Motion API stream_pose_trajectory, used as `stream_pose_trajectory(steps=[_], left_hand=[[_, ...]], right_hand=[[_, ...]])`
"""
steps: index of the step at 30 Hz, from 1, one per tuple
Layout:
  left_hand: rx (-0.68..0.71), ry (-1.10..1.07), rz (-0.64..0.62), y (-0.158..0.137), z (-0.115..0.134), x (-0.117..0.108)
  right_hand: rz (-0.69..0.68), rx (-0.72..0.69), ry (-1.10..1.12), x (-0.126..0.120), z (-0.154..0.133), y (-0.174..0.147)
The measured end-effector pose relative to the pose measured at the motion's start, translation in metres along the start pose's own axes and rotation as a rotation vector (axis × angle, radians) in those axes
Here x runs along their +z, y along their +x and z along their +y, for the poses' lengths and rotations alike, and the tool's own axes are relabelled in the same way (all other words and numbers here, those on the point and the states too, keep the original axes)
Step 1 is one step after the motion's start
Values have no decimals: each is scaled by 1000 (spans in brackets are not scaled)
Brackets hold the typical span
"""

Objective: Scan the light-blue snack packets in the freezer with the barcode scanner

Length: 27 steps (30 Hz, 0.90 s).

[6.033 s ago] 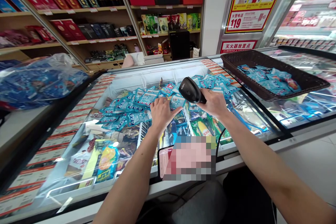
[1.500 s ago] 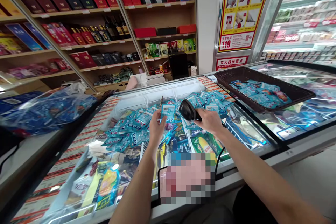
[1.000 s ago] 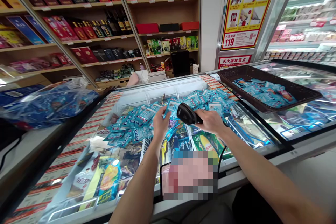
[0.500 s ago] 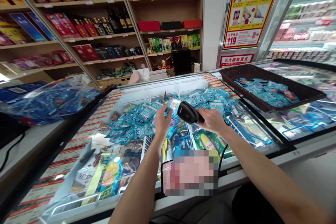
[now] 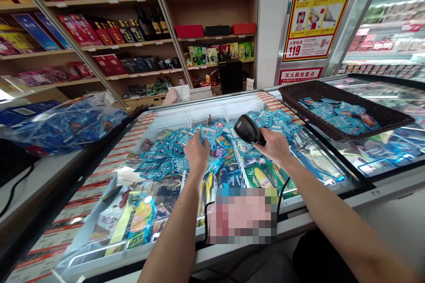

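I've got the scanner (image 5: 246, 128) in my right grip (image 5: 276, 145). Left grip (image 5: 196, 152) is at the packets (image 5: 162, 152) heaped mid-scene; can't tell if it's pinching one. Basket (image 5: 395, 118) far right.

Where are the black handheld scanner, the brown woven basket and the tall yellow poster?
Black handheld scanner (image 5: 247, 129), head view: middle of body.
Brown woven basket (image 5: 387, 115), head view: bare inside part.
Tall yellow poster (image 5: 314, 18), head view: lower middle picture.
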<state>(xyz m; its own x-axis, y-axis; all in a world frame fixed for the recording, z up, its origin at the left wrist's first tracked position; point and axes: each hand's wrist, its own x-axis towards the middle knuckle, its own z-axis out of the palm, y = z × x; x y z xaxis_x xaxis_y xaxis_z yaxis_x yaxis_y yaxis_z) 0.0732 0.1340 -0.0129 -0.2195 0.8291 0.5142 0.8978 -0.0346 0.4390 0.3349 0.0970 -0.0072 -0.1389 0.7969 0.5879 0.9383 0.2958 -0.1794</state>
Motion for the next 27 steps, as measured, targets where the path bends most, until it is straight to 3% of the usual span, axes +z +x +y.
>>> stream_pose_trajectory(steps=[3,5,8,10,12,16,20,24,27], left_hand=[[22,140,48,-7,3,-7],[138,152,18,-12,9,-8],[397,123,-162,-19,18,-2],[497,101,-279,-20,19,4],[490,94,-327,-19,14,9],[422,114,-305,-14,2,11],[470,16,-281,-16,13,10],[632,-175,-428,-26,36,12],[679,-186,-535,-32,44,13]], right_hand=[[15,54,-31,0,2,1],[7,73,-45,0,2,1],[-16,86,-57,-2,1,2],[-34,102,-68,-4,-1,2],[-52,132,-80,-6,-2,3],[-59,176,-85,-10,-3,5],[-37,176,-80,-9,-2,5],[-22,154,-74,-6,1,4],[-9,142,-70,-5,2,3]])
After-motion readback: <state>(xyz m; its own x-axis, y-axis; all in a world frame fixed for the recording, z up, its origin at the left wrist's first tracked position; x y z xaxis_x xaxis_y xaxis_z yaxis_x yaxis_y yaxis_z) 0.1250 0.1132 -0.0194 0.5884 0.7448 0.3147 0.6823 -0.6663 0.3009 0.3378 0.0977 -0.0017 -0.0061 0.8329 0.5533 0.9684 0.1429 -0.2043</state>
